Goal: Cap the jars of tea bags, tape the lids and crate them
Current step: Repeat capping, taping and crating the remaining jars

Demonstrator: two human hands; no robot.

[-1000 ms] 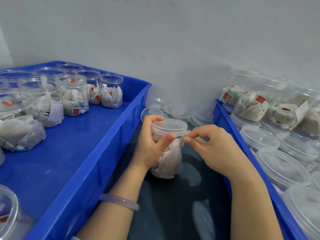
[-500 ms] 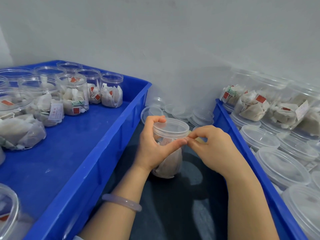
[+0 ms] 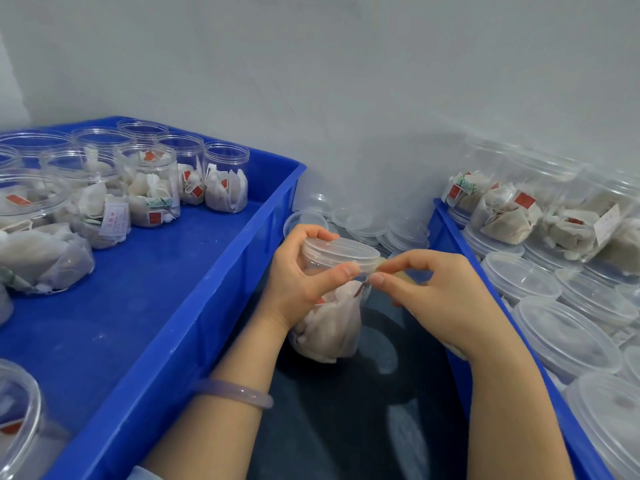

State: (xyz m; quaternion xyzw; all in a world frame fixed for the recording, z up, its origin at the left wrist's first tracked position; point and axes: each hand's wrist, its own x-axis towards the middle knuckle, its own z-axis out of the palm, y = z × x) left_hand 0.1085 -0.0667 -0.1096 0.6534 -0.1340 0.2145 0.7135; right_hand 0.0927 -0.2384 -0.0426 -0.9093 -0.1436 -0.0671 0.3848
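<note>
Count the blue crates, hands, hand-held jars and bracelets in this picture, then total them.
Blue crates: 2, the left crate and the right crate.
Hands: 2, the left hand and the right hand.
Hand-held jars: 1, the capped jar.
Bracelets: 1, the bracelet on the left wrist.
Total: 6.

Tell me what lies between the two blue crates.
Head view: the lidded jar, gripped by the left hand, with the right hand pinching tape at its lid; loose lids are piled behind it.
</note>
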